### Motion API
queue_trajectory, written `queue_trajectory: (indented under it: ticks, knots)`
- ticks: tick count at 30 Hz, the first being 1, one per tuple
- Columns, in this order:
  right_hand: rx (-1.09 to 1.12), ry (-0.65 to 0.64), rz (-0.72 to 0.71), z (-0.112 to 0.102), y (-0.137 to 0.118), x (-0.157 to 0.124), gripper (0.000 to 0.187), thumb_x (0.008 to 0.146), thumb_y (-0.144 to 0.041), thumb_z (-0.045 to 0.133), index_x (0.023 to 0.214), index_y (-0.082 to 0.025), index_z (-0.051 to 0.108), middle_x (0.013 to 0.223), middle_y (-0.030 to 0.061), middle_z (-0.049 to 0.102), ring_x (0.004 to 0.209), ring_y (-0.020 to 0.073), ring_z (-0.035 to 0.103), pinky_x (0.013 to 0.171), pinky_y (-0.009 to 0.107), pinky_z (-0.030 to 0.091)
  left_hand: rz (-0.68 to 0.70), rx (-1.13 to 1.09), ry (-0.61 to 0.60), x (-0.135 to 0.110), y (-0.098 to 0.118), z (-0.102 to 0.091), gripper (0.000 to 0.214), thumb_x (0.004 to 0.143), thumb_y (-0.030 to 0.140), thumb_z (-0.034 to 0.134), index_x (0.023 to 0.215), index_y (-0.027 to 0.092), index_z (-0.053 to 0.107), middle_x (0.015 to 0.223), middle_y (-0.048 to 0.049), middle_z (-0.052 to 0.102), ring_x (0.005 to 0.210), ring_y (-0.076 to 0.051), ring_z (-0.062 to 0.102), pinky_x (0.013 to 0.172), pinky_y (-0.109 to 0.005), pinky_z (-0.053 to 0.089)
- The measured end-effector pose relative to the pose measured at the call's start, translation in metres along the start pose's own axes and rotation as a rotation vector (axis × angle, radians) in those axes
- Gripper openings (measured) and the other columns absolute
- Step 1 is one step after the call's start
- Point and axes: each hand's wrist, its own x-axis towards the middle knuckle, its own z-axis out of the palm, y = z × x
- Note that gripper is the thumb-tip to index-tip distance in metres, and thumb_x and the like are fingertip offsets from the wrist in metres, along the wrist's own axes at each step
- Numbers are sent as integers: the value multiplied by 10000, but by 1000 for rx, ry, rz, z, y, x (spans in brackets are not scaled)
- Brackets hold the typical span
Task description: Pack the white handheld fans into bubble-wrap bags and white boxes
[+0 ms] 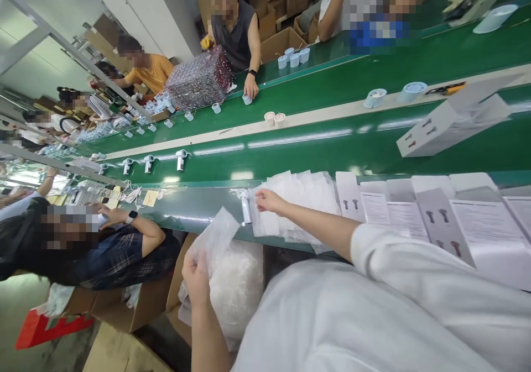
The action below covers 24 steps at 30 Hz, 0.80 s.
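At a green conveyor line, our left hand (196, 279) is closed on a clear film bag (214, 244), fingers pinching its lower edge, and the bag hangs in the air above an open cardboard carton (178, 283) filled with loose white film (236, 289). Our right hand (269, 199) lies on a fanned stack of clear bags (296, 206) at the belt's near edge, its fingers lightly curled; whether they grip a bag we cannot tell. Just beside those fingers, a small white handheld device (245, 206) lies on the pale rim of the belt. Three similar devices (180, 159) stand farther along the belt, and opened white boxes (440, 220) printed with device silhouettes sit to our right among instruction sheets (409, 220).

Pinching one bag by its edge and holding it clear of the others appears the surest way to keep thin film from clinging, while the fanned stack leaves each edge easy to find. With the device this close, our reach stays short. A co-worker in a plaid shirt (124, 250) works at the belt to our left.
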Motion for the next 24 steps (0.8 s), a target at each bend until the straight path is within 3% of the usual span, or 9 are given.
queue_trajectory:
  ticks: [2,4,6,8,12,16,19,22,24]
  knots:
    - [-39,19,49,36,0,19,370,767,-267,646,1084,-115,530,982,128,643,898,248,654,770,345,531,-31,127,91,4,-13,5,325,722,469,660,844,168,652,773,-16,640,742,-184,598,712,-299,471]
    - [-72,83,99,64,3,32,526,688,-321,727,1117,-111,508,1123,180,601,1098,324,578,883,387,489,-54,126,80,7,-28,16,325,720,479,643,819,169,645,721,-5,625,691,-171,580,679,-287,458]
    - [-92,139,156,80,9,42,631,631,-309,763,1156,-109,475,1251,223,523,1237,372,463,961,419,433,-58,76,38,11,-42,31,337,709,479,644,835,167,650,736,-15,639,702,-176,588,682,-283,455]
    - [-85,147,194,84,16,50,612,617,-254,755,1141,-109,474,1272,240,502,1262,388,430,973,437,416,-60,43,1,18,-53,47,337,705,465,644,852,161,657,754,-27,647,731,-185,599,700,-283,456]
    - [23,61,168,63,24,58,403,645,-181,696,1003,-138,516,1137,184,590,1164,343,526,887,393,471,-22,38,-38,45,-64,80,291,720,412,617,839,150,656,759,-28,627,779,-196,592,758,-298,449]
    - [235,-73,63,18,23,40,417,681,-223,686,1037,-181,474,1025,83,636,966,230,637,737,322,535,11,50,-84,81,-64,120,235,693,309,621,880,168,632,658,30,535,688,-158,536,750,-287,427]
    - [478,-328,-26,-15,25,9,507,659,-329,748,1049,-180,460,983,71,653,814,189,668,659,297,546,29,21,-201,99,-59,152,199,677,269,625,851,171,616,640,43,521,636,-132,502,715,-267,421]
    - [588,-640,-18,-32,31,-18,554,642,-410,794,1029,-159,489,922,79,676,729,178,677,614,274,540,34,-35,-390,102,-52,172,175,670,296,644,778,160,633,653,17,582,635,-132,528,671,-254,432]
    - [529,-673,48,-35,35,-28,615,654,-395,800,1109,-158,461,864,64,689,690,170,678,596,264,536,30,-70,-512,100,-46,175,211,696,345,634,778,153,663,675,-3,626,641,-138,553,652,-252,446]
